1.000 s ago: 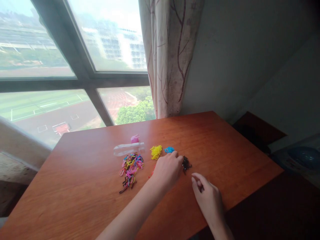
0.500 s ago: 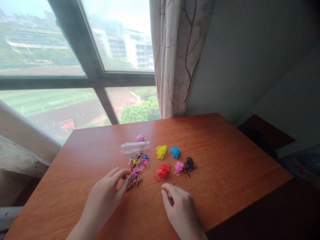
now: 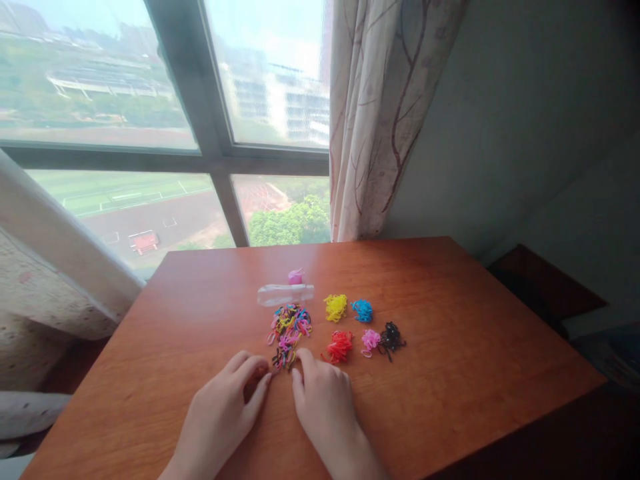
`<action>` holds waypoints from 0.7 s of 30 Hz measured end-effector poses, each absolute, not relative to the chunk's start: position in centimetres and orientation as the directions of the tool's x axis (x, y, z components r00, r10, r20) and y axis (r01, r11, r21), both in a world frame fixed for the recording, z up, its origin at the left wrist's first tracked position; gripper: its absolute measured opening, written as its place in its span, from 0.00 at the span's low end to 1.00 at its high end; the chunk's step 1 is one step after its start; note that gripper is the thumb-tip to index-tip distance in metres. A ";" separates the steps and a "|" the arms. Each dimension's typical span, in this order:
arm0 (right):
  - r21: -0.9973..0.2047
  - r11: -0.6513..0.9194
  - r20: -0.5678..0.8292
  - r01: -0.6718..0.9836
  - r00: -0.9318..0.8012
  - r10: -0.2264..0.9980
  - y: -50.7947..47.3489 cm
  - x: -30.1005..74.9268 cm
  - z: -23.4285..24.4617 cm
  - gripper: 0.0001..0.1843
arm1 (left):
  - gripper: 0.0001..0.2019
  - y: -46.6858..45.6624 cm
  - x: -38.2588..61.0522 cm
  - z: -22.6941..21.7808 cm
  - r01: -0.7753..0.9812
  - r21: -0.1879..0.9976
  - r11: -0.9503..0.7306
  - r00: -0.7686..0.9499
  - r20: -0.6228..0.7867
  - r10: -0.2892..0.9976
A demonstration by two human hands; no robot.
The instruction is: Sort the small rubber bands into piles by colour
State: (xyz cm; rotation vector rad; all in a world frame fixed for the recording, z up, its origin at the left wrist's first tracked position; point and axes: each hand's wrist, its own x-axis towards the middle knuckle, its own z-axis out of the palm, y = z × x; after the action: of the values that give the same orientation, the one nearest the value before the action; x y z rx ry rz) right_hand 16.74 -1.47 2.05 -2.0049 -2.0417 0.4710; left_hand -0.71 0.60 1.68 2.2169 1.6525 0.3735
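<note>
A mixed heap of small multicoloured rubber bands [image 3: 289,327] lies on the wooden table. At its lower left edge is my left hand [image 3: 227,397], thumb and forefinger pinched together; whatever is between the tips is too small to make out. My right hand [image 3: 325,393] rests at the heap's lower right edge, fingers curled and thumb close to the forefinger. Its fingertips touch or nearly touch the bands, and what they hold is unclear. Right of the heap sit single-colour piles: red bands [image 3: 341,346], yellow bands [image 3: 336,307], blue bands [image 3: 362,310], pink bands [image 3: 371,341] and black bands [image 3: 392,338].
Behind the heap lies a clear plastic container [image 3: 285,295], with a pink object [image 3: 296,276] just beyond it. The brown table [image 3: 465,320] stands against a window [image 3: 280,73] and a patterned curtain [image 3: 380,120]. Its right edge drops off into shadow.
My right hand has moved left, from below the red pile to the mixed heap. My left hand has drawn slightly down off the heap's edge. The view has shifted a little left.
</note>
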 end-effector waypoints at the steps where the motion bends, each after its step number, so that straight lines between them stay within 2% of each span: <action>1: -0.390 0.002 -0.058 0.921 -0.026 0.998 -1.3 16.6 2.0 0.07 | 0.11 0.5 -0.8 1.7 0.865 0.428 -0.261 0.290 -0.001 0.957; 7: -0.405 0.003 -0.015 0.914 -0.010 1.000 -1.4 16.8 1.3 0.05 | 0.10 0.3 -1.2 1.4 0.839 0.451 -0.306 0.339 0.007 0.941; 12: -0.507 0.046 0.104 0.861 0.008 0.995 -2.6 19.0 0.9 0.06 | 0.11 0.4 -1.3 1.1 0.844 0.439 -0.309 0.343 0.002 0.939; 14: -0.543 0.040 0.166 0.838 0.061 0.984 -3.0 20.9 0.6 0.06 | 0.11 0.5 -1.4 1.0 0.846 0.434 -0.309 0.340 0.006 0.940; 16: -0.557 0.006 0.217 0.830 0.138 0.966 -3.5 23.5 0.4 0.09 | 0.11 0.6 -1.4 0.8 0.846 0.429 -0.315 0.345 0.010 0.939; 21: -0.492 -0.150 0.270 0.858 0.313 0.911 -3.8 30.5 0.2 0.16 | 0.12 0.6 -1.5 0.5 0.849 0.424 -0.315 0.340 0.019 0.940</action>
State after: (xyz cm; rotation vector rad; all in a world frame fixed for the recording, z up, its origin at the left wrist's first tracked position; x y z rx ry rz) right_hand 30.46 -3.85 0.23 -2.0192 -1.5588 0.1214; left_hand -1.50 0.65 0.49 2.2700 1.5868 0.3750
